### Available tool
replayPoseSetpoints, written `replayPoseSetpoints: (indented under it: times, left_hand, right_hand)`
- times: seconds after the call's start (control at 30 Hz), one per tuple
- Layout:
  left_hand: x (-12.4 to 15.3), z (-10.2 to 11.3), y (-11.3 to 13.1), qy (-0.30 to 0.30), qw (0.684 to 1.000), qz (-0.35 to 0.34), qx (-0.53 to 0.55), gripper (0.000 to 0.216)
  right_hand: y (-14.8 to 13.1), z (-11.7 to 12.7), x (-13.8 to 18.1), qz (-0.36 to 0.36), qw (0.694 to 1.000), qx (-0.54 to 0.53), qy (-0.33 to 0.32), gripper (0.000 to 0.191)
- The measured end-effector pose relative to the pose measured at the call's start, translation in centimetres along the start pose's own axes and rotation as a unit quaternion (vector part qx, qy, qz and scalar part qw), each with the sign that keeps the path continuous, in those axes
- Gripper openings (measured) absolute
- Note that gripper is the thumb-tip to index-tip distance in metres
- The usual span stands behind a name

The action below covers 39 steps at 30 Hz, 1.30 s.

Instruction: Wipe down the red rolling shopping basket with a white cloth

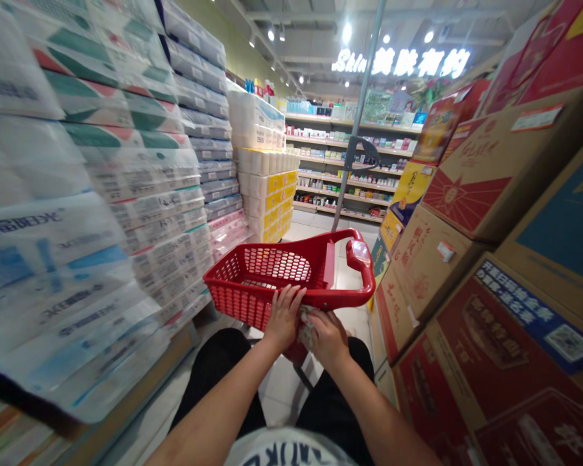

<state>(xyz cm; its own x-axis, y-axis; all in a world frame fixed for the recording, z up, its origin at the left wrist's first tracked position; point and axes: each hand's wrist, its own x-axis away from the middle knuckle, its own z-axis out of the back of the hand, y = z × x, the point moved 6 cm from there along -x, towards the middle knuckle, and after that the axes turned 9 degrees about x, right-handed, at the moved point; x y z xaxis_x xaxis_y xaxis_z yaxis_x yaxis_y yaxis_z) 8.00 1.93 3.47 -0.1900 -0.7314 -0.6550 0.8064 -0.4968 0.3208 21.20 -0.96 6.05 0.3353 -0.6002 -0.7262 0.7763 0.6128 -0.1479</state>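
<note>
In front of my knees stands a red plastic shopping cart [260, 310], its basket full of holes in the sides and its handle [364, 285] turned to the right. No goods show in the visible part of the basket. My left hand [282, 318] lies on the near side, its fingers hooked over the rim. Just below the handle end, my right hand [326, 335] pinches a crumpled whitish cloth [305, 329] against the cart's near side. Part of the cloth is hidden behind the fingers.
Tall stacks of wrapped tissue packs [150, 175] line the left side. Cardboard cartons [457, 175] are piled close on the right. A grey metal pole [364, 97] rises beyond the cart, with stocked shelves [340, 152] at the back. Tiled floor [282, 388] lies below.
</note>
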Motion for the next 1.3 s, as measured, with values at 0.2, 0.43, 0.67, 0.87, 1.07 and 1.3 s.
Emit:
replayPoseSetpoints:
  times: [0.2,0.43,0.67,0.87,1.07,1.3]
  left_hand:
    - [0.01,0.11,0.12,0.003,1.0,0.002,-0.006,0.06]
    - [0.09,0.15,0.24,0.003,1.0,-0.004,-0.006,0.062]
    - [0.12,0.13,0.31,0.004,1.0,-0.005,-0.01,0.065]
    - [0.17,0.19,0.34,0.006,1.0,-0.007,-0.017,0.067]
    - [0.29,0.17,0.41,0.01,1.0,-0.011,-0.018,0.067]
    - [0.42,0.2,0.54,0.012,1.0,-0.013,-0.014,0.065]
  right_hand:
    - [0.36,0.13,0.16,-0.005,1.0,-0.003,0.002,0.033]
    - [0.42,-0.02,0.28,-0.005,1.0,-0.012,0.009,0.034]
    - [0.37,-0.35,0.26,-0.012,1.0,-0.014,0.003,0.031]
    - [0.2,-0.63,0.44,-0.006,1.0,-0.011,0.001,0.032]
    - [0.12,-0.61,0.49,0.003,1.0,-0.005,0.001,0.034]
    - [0.13,-0.71,0.71,0.005,1.0,0.006,0.005,0.034]
